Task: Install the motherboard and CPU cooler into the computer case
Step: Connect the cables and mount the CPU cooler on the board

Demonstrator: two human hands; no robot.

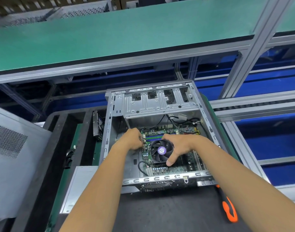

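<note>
In case, right hand grips cooler.

This is a factory where computers get put together. A long green conveyor belt runs on a grey metal frame. Just below the belt, an open computer case lies on its side on a black tabletop, and you can see the green board and a fan inside it. Right of the case are metal roller rails and blue bins. Left of the case leans a grey side panel. Near the case's front corner lies an orange and black screwdriver.
</note>
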